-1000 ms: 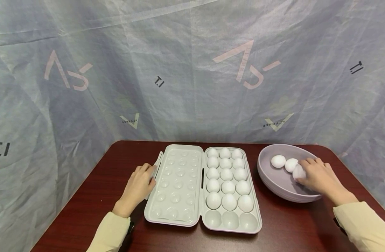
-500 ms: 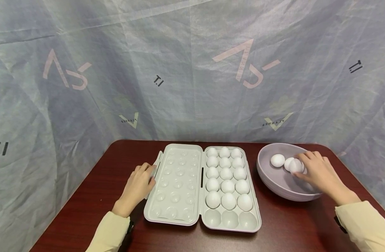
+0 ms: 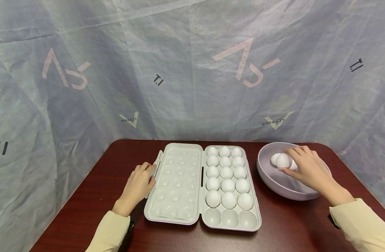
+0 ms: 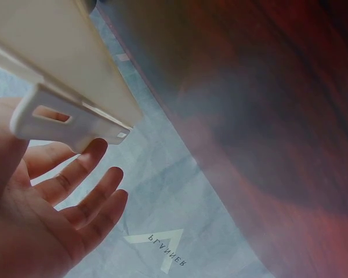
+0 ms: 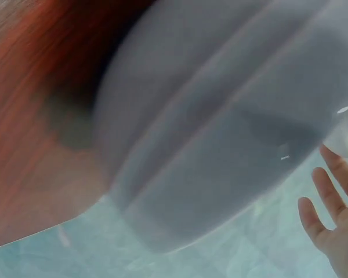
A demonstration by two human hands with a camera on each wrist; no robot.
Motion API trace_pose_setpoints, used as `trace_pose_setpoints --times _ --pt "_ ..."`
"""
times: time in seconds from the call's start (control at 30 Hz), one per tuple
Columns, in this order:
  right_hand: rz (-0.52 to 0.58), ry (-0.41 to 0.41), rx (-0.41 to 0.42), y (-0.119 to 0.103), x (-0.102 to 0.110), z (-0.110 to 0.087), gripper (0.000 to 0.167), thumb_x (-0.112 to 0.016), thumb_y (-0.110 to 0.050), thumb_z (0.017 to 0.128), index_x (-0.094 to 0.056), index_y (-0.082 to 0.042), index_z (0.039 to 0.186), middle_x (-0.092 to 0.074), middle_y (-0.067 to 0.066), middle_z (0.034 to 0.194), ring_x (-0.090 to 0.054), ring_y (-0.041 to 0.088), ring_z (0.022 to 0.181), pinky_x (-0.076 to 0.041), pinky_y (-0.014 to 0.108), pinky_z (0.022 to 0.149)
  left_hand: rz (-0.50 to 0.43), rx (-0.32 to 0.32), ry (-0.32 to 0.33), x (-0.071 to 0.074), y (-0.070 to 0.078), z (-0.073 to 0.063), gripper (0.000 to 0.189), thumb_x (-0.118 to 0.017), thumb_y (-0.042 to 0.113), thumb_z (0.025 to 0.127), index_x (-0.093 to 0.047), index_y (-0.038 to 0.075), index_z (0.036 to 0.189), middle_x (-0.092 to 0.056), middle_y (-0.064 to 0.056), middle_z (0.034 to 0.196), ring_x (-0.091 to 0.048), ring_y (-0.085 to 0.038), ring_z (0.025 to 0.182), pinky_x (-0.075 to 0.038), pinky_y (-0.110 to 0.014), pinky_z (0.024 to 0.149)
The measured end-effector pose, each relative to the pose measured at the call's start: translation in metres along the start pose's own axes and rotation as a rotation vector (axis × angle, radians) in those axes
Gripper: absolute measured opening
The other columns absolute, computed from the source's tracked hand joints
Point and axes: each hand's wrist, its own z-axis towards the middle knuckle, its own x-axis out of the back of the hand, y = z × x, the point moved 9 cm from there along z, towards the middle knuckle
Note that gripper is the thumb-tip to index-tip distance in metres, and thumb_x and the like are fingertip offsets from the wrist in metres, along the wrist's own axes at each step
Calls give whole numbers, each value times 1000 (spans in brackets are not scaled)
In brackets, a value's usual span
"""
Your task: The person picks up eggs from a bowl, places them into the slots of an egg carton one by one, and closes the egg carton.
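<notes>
Head camera: high, behind the hands, facing forward and down across the table (image 3: 95, 185) to the printed curtain (image 3: 192, 91). Left-wrist camera: close in on left hand (image 4: 37, 223) and latch flap (image 4: 81, 124); both shared with head. Right-wrist camera: hard by the bowl (image 5: 220, 145), facing its outer wall, right hand (image 5: 343, 237) at frame edge; head sees both.

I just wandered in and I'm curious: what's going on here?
A person's right hand holds an egg over a bowl, with more eggs partly hidden behind it. The left hand touches the side flap of an open carton. In the carton's tray, fifteen eggs fill five rows; the row nearest the person has none.
</notes>
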Motion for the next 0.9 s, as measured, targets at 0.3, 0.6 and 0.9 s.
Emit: trace_pose_setpoints --times 0.3,0.6,0.9 --pt "106 30 81 -36 3 15 51 -76 -20 58 -59 -4 103 -60 11 95 -49 30 93 -37 47 70 0 -1 3 0 1 0 36 -62 4 76 -63 2 112 -58 -10 97 -54 -31 86 -44 -39 64" --pt "162 23 142 -75 -5 20 47 -73 -19 60 -59 -6 103 -58 5 98 -48 21 92 -33 34 72 -9 6 -18 -2 0 0 37 -62 6 77 -62 3 114 -57 -10 99 -54 -31 88 -44 -39 65" --pt "150 22 191 -99 -15 25 42 -77 -12 62 -60 -10 101 -60 -1 88 -50 25 91 -34 41 76 -9 -1 -19 3 1 2 37 -62 6 77 -62 2 114 -58 -10 100 -54 -31 89 -44 -39 66"
